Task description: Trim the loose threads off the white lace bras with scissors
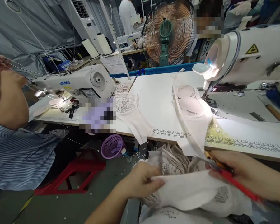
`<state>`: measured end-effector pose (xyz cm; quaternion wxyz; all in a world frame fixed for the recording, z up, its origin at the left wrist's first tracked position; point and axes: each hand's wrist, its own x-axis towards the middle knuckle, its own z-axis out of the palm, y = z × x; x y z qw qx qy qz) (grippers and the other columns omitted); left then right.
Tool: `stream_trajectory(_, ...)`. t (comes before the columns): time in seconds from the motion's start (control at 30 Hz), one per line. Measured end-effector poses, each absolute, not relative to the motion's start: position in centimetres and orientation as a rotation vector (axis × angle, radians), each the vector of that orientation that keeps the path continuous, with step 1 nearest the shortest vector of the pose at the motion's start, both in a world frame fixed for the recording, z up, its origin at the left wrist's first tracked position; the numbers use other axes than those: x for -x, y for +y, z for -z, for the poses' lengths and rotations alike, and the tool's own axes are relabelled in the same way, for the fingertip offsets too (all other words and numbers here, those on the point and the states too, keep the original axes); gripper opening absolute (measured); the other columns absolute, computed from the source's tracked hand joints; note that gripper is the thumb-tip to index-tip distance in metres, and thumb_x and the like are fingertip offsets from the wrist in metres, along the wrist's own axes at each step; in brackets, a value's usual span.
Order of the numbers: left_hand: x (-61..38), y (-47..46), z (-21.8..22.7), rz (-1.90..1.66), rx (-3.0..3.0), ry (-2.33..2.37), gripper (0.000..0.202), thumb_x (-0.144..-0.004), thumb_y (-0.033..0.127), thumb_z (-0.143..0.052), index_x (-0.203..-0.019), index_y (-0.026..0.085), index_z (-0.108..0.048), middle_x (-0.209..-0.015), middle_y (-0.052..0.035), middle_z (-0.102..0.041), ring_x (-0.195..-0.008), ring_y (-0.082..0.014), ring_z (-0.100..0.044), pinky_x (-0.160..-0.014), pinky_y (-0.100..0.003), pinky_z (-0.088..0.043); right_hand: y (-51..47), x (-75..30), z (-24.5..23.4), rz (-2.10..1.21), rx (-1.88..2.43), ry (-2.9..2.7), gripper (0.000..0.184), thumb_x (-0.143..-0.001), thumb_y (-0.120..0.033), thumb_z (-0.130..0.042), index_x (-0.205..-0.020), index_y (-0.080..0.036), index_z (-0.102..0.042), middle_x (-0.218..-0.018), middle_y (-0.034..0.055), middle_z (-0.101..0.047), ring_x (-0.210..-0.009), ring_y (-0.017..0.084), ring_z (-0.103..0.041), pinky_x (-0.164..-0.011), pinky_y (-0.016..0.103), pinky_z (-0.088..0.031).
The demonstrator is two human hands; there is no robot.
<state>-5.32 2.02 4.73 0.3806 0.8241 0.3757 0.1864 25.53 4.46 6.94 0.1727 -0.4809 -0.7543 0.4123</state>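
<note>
My left hand point(146, 180) pinches the edge of a white bra piece point(186, 189) with lace panels, between thumb and fingers, over my lap. My right hand point(240, 169) is closed round a pair of scissors point(226, 175) with orange and red on the handles. Its fingertips lie at the right end of the white piece; whether they grip the cloth too is hard to see. Just beyond, a pale bra with moulded cups point(189, 99) lies on the sewing table point(154, 90), its band hanging over the front edge towards the scissors.
A sewing machine point(254, 59) with its lamp lit stands at right, a wooden-handled tool point(275, 112) beside it. Lace bra pieces point(170, 160) are heaped below the table edge. At left are a co-worker's arm point(12, 96), a JUKI machine point(72, 82), a red stool point(72, 174) and a purple basket point(112, 147).
</note>
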Motion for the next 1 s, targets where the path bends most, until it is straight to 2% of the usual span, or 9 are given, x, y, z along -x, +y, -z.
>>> stream_trajectory(0.07, 5.7, 2.8, -4.1, -0.403, -2.011, 1.037, 0.032, -0.085, 0.035, -0.045, -0.057, 0.018, -0.048, -0.051, 0.0027, -0.043, -0.048, -0.0100, -0.042, -0.045, -0.021, -0.032, 5.9, -25.8, -6.6, -1.203, 1.366, -2.263, 0.027, -0.087, -0.041, -0.046, -0.066, -0.024, -0.042, -0.065, 0.0005, -0.052, -0.059, 0.018, -0.049, -0.052, 0.029, -0.040)
stream_trajectory(0.17, 5.7, 3.9, -3.6, -0.262, -2.079, 1.145, 0.033, -0.087, 0.032, -0.043, -0.059, 0.017, -0.052, -0.054, 0.0014, -0.049, -0.051, -0.0111, -0.047, -0.049, -0.021, -0.036, 7.1, -25.6, -6.6, -1.136, 1.441, -2.356, 0.030, -0.087, -0.040, -0.040, -0.064, -0.025, -0.029, -0.062, -0.0001, -0.044, -0.055, 0.018, -0.042, -0.051, 0.030, -0.033)
stream_trajectory(0.27, 4.6, 4.5, -4.1, -0.170, -2.184, 1.155, 0.021, -0.087, 0.028, -0.045, -0.082, 0.017, -0.063, -0.079, -0.0048, -0.065, -0.070, -0.0171, -0.060, -0.063, -0.026, -0.046, 7.2, -24.6, -7.3, -1.194, 1.405, -2.388, 0.027, -0.084, -0.036, -0.042, -0.064, -0.025, -0.028, -0.062, -0.0008, -0.044, -0.055, 0.017, -0.041, -0.051, 0.029, -0.032)
stream_trajectory(0.37, 2.5, 4.1, -4.9, -0.351, -2.152, 0.991, 0.022, -0.086, 0.029, -0.050, -0.103, 0.018, -0.058, -0.098, -0.0095, -0.068, -0.086, -0.0197, -0.062, -0.075, -0.030, -0.049, 7.1, -23.4, -8.5, -1.319, 1.333, -2.402, 0.024, -0.081, -0.032, -0.048, -0.065, -0.024, -0.033, -0.061, -0.0017, -0.046, -0.055, 0.015, -0.041, -0.049, 0.027, -0.031)
stream_trajectory(0.47, -0.1, 3.5, -5.0, -0.647, -2.003, 0.906, 0.018, -0.084, 0.032, -0.056, -0.096, 0.018, -0.056, -0.094, -0.0088, -0.066, -0.082, -0.0175, -0.061, -0.073, -0.028, -0.049, 7.4, -22.6, -9.3, -1.369, 1.298, -2.401, 0.019, -0.077, -0.023, -0.052, -0.065, -0.023, -0.037, -0.061, -0.0032, -0.047, -0.053, 0.013, -0.040, -0.046, 0.026, -0.031)
stream_trajectory(0.57, -2.0, 3.3, -4.4, -0.772, -1.735, 0.969, 0.014, -0.082, 0.031, -0.060, -0.086, 0.018, -0.055, -0.083, -0.0045, -0.062, -0.074, -0.0139, -0.057, -0.068, -0.026, -0.047, 8.3, -22.6, -9.6, -1.481, 1.305, -2.337, 0.019, -0.072, -0.014, -0.055, -0.064, -0.023, -0.040, -0.058, -0.0055, -0.047, -0.049, 0.011, -0.043, -0.043, 0.023, -0.032)
stream_trajectory(0.73, -2.9, 4.1, -3.8, -0.759, -1.255, 0.937, 0.027, -0.074, 0.038, -0.071, -0.080, 0.017, -0.054, -0.073, -0.0004, -0.057, -0.067, -0.0110, -0.053, -0.062, -0.023, -0.043, 9.6, -23.5, -9.8, -1.723, 1.224, -2.219, 0.016, -0.069, -0.005, -0.049, -0.067, -0.021, -0.049, -0.062, -0.0041, -0.059, -0.052, 0.012, -0.056, -0.044, 0.022, -0.041)
stream_trajectory(0.87, -2.8, 4.7, -3.7, -0.712, -1.072, 0.941, 0.033, -0.066, 0.037, -0.079, -0.080, 0.016, -0.059, -0.071, 0.0001, -0.058, -0.065, -0.0092, -0.051, -0.061, -0.021, -0.039, 9.9, -23.4, -9.9, -1.648, 1.222, -2.279, 0.019, -0.071, -0.003, -0.046, -0.069, -0.021, -0.050, -0.062, -0.0043, -0.061, -0.050, 0.011, -0.056, -0.045, 0.022, -0.043)
stream_trajectory(1.0, -2.9, 4.8, -3.5, -0.693, -1.007, 0.982, 0.036, -0.059, 0.039, -0.083, -0.071, 0.014, -0.061, -0.066, 0.0011, -0.057, -0.060, -0.0078, -0.048, -0.058, -0.020, -0.036, 10.0, -23.1, -10.0, -1.578, 1.190, -2.340, 0.018, -0.071, -0.003, -0.048, -0.068, -0.021, -0.050, -0.064, -0.0032, -0.062, -0.057, 0.013, -0.059, -0.048, 0.023, -0.042)
